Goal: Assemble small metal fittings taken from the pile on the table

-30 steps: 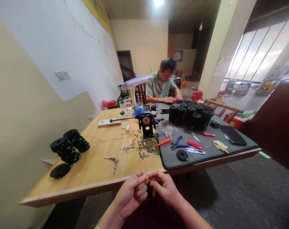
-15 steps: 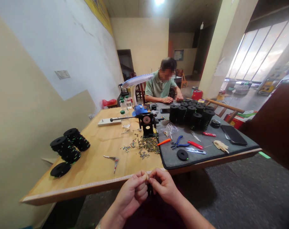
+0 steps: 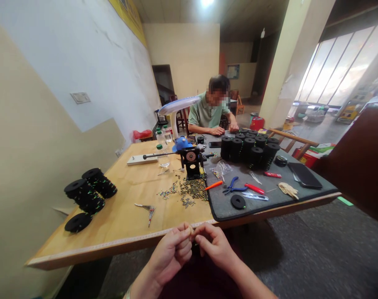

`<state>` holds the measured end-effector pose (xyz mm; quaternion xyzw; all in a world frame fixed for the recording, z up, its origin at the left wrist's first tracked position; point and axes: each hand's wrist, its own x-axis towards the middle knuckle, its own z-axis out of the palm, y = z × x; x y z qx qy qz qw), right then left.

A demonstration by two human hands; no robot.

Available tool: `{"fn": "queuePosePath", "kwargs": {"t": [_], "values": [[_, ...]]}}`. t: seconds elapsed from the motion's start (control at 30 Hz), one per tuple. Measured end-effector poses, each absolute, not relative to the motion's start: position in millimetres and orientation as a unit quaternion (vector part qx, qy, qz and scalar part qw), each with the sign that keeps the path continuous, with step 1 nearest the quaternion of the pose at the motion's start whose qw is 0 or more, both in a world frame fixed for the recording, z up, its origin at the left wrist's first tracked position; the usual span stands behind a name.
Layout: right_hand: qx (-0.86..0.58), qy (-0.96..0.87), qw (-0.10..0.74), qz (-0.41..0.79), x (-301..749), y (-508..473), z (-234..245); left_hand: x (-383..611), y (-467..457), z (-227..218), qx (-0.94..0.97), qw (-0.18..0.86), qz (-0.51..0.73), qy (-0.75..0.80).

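Note:
Just in front of the table's near edge, my left hand [image 3: 175, 248] is closed in a pinch. My right hand [image 3: 214, 244] is curled close against it, thumb and forefinger bent together at the left fingertips. Whatever sits between the fingers is too small to make out. On the wooden table [image 3: 120, 224] beyond lie a small splayed bundle of thin pieces [image 3: 149, 211] and a spread of tiny dark and coloured parts [image 3: 193, 190]. A single black foam spool [image 3: 238, 202] rests on the grey mat [image 3: 220, 209] to the right.
Black spools [image 3: 86, 195] stand at the left, and many more spools [image 3: 248, 147] at the back right. A black winding device [image 3: 192, 162] stands mid-table before a lamp [image 3: 179, 106]. Blue pliers [image 3: 235, 185], a red-handled tool [image 3: 254, 188] and gloves [image 3: 288, 190] lie on the mat. Opposite sits a person [image 3: 210, 112].
My right thumb and fingers have shifted slightly at the left fingertips. My left hand keeps its pinch. The view has moved a little; the table items stay put.

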<state>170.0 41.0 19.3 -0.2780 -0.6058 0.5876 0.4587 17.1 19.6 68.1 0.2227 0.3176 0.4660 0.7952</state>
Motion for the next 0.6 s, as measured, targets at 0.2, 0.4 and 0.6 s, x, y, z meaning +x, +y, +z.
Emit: {"fn": "queuePosePath", "kwargs": {"t": [0.2,0.4,0.6], "values": [[-0.294,-0.598,0.454,0.592,168.6,44.8,35.8,16.3,20.6,66.8,0.27,0.767,0.461,0.356],[-0.32,-0.665,0.443,0.509,170.4,49.5,43.0,14.3,21.9,66.4,0.282,0.747,0.468,0.378],[-0.314,-0.669,0.461,0.492,170.6,48.8,40.6,14.4,23.6,65.6,0.237,0.764,0.483,0.357]]}}
